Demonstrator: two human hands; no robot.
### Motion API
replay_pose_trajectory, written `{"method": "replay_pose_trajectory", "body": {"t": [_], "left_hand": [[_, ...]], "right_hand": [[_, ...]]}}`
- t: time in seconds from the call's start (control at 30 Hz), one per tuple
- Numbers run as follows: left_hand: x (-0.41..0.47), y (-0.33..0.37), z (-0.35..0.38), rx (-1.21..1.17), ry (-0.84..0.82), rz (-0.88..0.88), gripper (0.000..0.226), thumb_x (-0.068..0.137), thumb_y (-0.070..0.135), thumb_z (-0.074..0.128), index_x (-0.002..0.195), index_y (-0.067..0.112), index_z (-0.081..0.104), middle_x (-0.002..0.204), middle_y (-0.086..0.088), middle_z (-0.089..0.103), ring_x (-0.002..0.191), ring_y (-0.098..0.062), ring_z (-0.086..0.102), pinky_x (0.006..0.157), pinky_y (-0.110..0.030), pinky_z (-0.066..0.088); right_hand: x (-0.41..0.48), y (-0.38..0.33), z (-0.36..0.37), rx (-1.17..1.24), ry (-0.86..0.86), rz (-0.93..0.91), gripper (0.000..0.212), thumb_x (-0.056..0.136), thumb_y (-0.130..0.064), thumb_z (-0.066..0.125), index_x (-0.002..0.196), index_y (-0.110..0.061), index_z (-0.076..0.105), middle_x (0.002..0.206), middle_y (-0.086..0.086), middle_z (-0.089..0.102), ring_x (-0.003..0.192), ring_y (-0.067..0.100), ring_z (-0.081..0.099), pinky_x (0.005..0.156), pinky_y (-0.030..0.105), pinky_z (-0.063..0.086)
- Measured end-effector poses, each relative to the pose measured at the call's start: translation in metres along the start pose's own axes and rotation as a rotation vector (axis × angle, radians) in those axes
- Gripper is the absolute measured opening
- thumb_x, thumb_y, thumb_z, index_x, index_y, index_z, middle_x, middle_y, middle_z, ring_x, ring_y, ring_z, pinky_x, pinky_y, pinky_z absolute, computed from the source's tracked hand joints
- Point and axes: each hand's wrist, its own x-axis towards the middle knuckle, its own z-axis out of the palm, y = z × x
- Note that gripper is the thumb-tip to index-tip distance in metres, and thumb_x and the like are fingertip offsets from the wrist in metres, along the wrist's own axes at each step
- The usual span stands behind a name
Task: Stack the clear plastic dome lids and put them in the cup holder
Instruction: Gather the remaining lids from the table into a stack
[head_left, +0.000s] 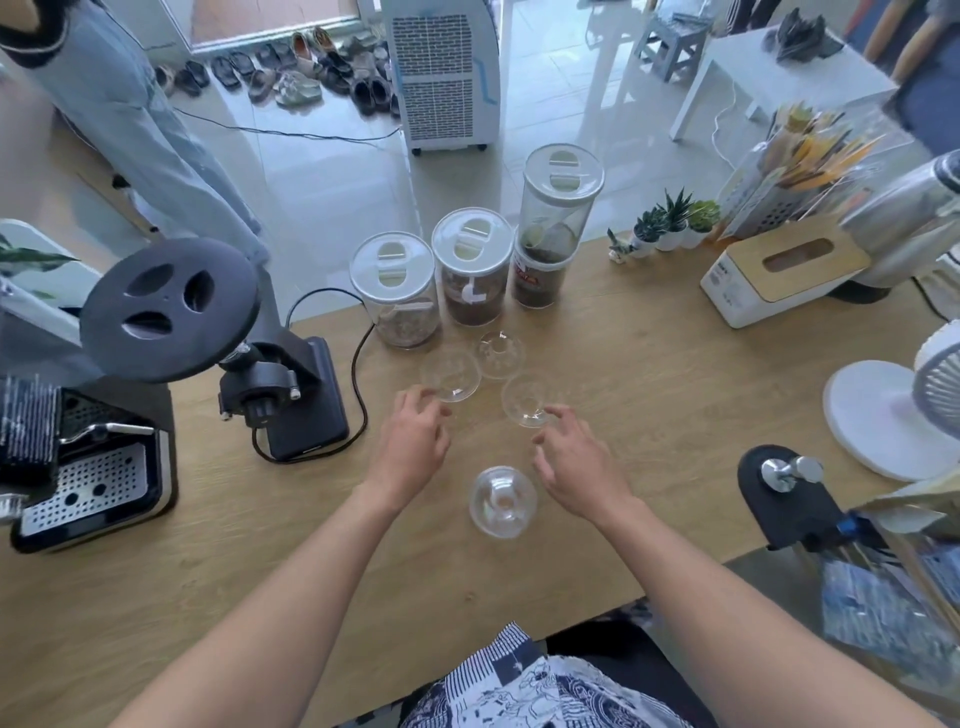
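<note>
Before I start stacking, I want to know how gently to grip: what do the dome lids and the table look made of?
The dome lids look like thin, glossy clear plastic: the table shows through them and their rims catch highlights. The table looks like matte light wood or wood-look laminate, with visible grain.

I see a glossy pale tiled floor (322, 171) beyond the wooden table (649, 374), shoes (311, 67) lined far left, a white side table (789, 78) far right.
</note>
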Motion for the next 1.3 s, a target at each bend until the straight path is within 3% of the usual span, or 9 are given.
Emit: {"method": "replay_pose_trajectory", "body": {"t": [0.17, 0.3, 0.4, 0.6, 0.73, 0.9, 1.07, 1.2, 1.3], "left_hand": [[0.029, 0.0, -0.006, 0.298, -0.236, 0.102, 0.041, 0.112, 0.014, 0.054, 0.15, 0.014, 0.069, 0.185, -0.007, 0.024, 0.175, -0.032, 0.002, 0.139, -0.057, 0.022], [0.037, 0.0, -0.002, 0.265, -0.19, 0.129, 0.044, 0.114, 0.015, 0.05, 0.154, 0.011, 0.065, 0.167, -0.006, 0.056, 0.166, -0.031, 0.036, 0.132, -0.049, 0.035], [0.032, -0.002, -0.001, 0.188, -0.094, 0.124, 0.033, 0.109, 0.013, 0.061, 0.138, 0.012, 0.075, 0.146, -0.006, 0.071, 0.134, -0.035, 0.066, 0.107, -0.051, 0.054], [0.008, -0.01, -0.008, -0.184, 0.09, 0.026, 0.017, 0.104, 0.002, 0.071, 0.109, 0.014, 0.08, 0.111, 0.002, 0.077, 0.1, -0.019, 0.075, 0.088, -0.04, 0.062], [-0.012, -0.009, -0.02, -0.555, 0.102, -0.229, 0.011, 0.108, 0.015, 0.073, 0.109, 0.025, 0.077, 0.106, 0.013, 0.081, 0.097, -0.005, 0.077, 0.087, -0.025, 0.061], [-0.036, -0.008, -0.032, -1.232, 0.059, -0.572, 0.027, 0.107, 0.016, 0.076, 0.133, 0.017, 0.068, 0.121, -0.003, 0.085, 0.108, -0.024, 0.084, 0.095, -0.042, 0.064], [-0.058, -0.01, -0.022, -1.557, -0.127, -0.677, 0.038, 0.107, 0.005, 0.068, 0.145, 0.012, 0.067, 0.134, -0.011, 0.081, 0.117, -0.031, 0.08, 0.101, -0.049, 0.066], [-0.069, -0.005, -0.011, -1.582, -0.212, -0.691, 0.037, 0.108, 0.001, 0.066, 0.145, 0.006, 0.068, 0.136, -0.016, 0.079, 0.119, -0.032, 0.077, 0.115, -0.059, 0.057], [-0.074, 0.0, -0.006, -1.585, -0.244, -0.692, 0.037, 0.106, 0.0, 0.067, 0.143, 0.006, 0.069, 0.133, -0.015, 0.081, 0.117, -0.031, 0.077, 0.106, -0.054, 0.064]], "right_hand": [[0.018, 0.002, 0.002, -0.143, -0.184, -0.034, 0.046, 0.11, -0.028, 0.052, 0.154, -0.018, 0.061, 0.177, -0.004, 0.036, 0.154, 0.027, 0.041, 0.112, 0.055, 0.052], [0.018, -0.003, 0.007, -0.04, -0.107, -0.045, 0.049, 0.11, -0.026, 0.054, 0.157, -0.014, 0.058, 0.167, 0.0, 0.049, 0.149, 0.028, 0.048, 0.11, 0.052, 0.053], [0.015, -0.005, 0.012, 0.123, -0.021, -0.032, 0.043, 0.108, -0.022, 0.061, 0.149, -0.011, 0.066, 0.151, 0.002, 0.063, 0.138, 0.025, 0.059, 0.113, 0.052, 0.054], [-0.001, -0.014, -0.009, 0.662, 0.197, 0.272, 0.013, 0.108, -0.034, 0.069, 0.116, -0.029, 0.078, 0.107, -0.015, 0.077, 0.094, 0.005, 0.071, 0.079, 0.023, 0.055], [-0.007, -0.01, -0.018, 1.12, 0.276, 0.486, 0.02, 0.109, -0.04, 0.069, 0.102, -0.023, 0.079, 0.095, -0.009, 0.08, 0.077, 0.009, 0.065, 0.082, 0.04, 0.059], [-0.027, -0.001, -0.017, 1.412, -0.006, 0.602, 0.025, 0.111, -0.04, 0.066, 0.102, -0.017, 0.071, 0.08, -0.007, 0.069, 0.058, 0.01, 0.051, 0.081, 0.04, 0.055], [-0.041, -0.009, 0.01, 1.224, -0.126, 0.573, 0.036, 0.105, -0.043, 0.076, 0.124, -0.014, 0.068, 0.11, 0.0, 0.078, 0.065, 0.007, 0.058, 0.079, 0.039, 0.059], [-0.045, -0.018, 0.023, 1.123, -0.092, 0.509, 0.03, 0.102, -0.043, 0.08, 0.123, -0.024, 0.07, 0.12, 0.0, 0.078, 0.098, 0.013, 0.071, 0.084, 0.037, 0.059], [-0.045, -0.022, 0.028, 1.086, -0.044, 0.492, 0.025, 0.102, -0.041, 0.08, 0.119, -0.026, 0.07, 0.122, 0.0, 0.076, 0.107, 0.015, 0.074, 0.089, 0.037, 0.062]]}}
